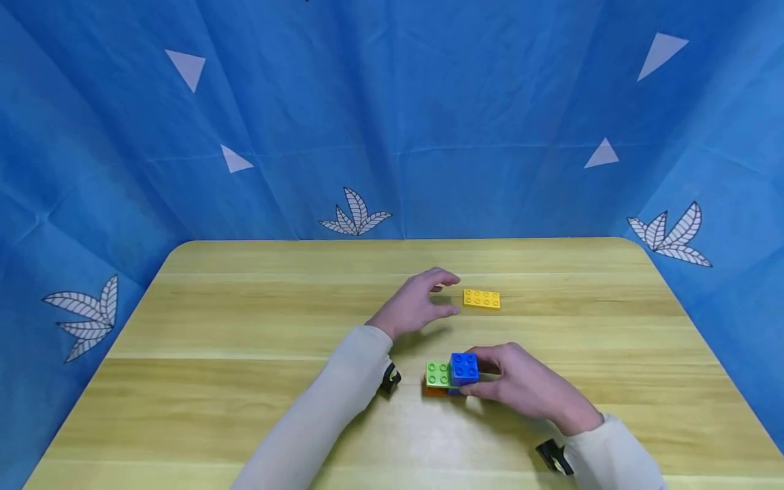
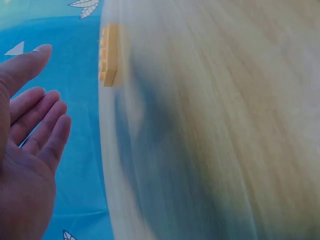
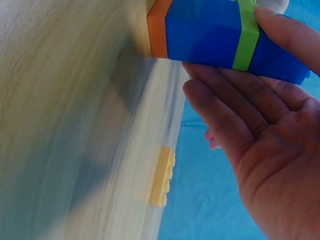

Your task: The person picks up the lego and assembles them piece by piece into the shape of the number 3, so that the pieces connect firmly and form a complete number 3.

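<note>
My right hand holds a stack of toy building bricks by its right side, thumb and fingers on either side of the top blue brick. In the right wrist view the stack has an orange brick at its base, a larger blue brick, a thin green brick, then the top blue one. Studs show on the green brick's uncovered part, left of the top brick. My left hand hovers with thumb and fingers spread apart, just left of a flat yellow brick, without touching it.
The light wooden table has rounded far corners. Blue cloth with white triangles and leaf prints hangs behind it and along both sides. Black wrist devices are on the left and right sleeves.
</note>
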The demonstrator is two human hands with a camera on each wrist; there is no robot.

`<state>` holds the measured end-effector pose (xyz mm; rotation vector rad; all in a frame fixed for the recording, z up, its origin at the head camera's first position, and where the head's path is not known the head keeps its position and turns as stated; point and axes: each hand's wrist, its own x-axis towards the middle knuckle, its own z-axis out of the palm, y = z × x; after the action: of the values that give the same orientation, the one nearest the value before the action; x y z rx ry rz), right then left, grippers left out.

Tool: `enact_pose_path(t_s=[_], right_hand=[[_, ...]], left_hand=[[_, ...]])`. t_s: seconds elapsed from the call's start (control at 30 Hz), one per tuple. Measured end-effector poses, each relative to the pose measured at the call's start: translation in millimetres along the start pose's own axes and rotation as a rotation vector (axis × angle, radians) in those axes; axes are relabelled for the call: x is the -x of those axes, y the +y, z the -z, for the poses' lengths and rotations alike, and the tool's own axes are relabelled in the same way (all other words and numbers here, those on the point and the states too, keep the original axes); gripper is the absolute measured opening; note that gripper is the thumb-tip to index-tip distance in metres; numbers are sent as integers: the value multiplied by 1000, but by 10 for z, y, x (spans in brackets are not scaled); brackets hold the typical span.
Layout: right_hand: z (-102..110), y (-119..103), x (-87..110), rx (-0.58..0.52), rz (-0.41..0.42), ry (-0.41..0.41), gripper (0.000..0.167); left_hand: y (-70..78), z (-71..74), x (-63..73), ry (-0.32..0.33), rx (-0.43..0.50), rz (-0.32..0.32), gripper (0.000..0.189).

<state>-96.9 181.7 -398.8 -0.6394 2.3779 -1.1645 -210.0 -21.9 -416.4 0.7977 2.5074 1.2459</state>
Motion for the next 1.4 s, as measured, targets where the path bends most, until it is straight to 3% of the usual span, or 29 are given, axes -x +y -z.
enact_pose_path(t_s=[0.2,0.43,0.67,0.87,1.03,1.4], right_hand=[[-25,9,-10,-13,-6,-3,21],[-37,14,-20,-7,16,2,19],[-32,26,-24,-43,10,-3,22],[-52,55,-22,-46,7,-2,25],[-62,66,-20,-43,-5,-5,23],[-17,54,-27,-7,-13,18,24]], left_hand=[[-44,-69,-77,-10,12,8,53],[11,-118,-140,-22,-6,3,56],[46,-124,-271,-67,-140,41,55],[-36,-155,-399,-141,-302,60,53],[-105,-206,-466,-200,-415,47,54],[-8,-212,-570,-216,-585,-3,45]])
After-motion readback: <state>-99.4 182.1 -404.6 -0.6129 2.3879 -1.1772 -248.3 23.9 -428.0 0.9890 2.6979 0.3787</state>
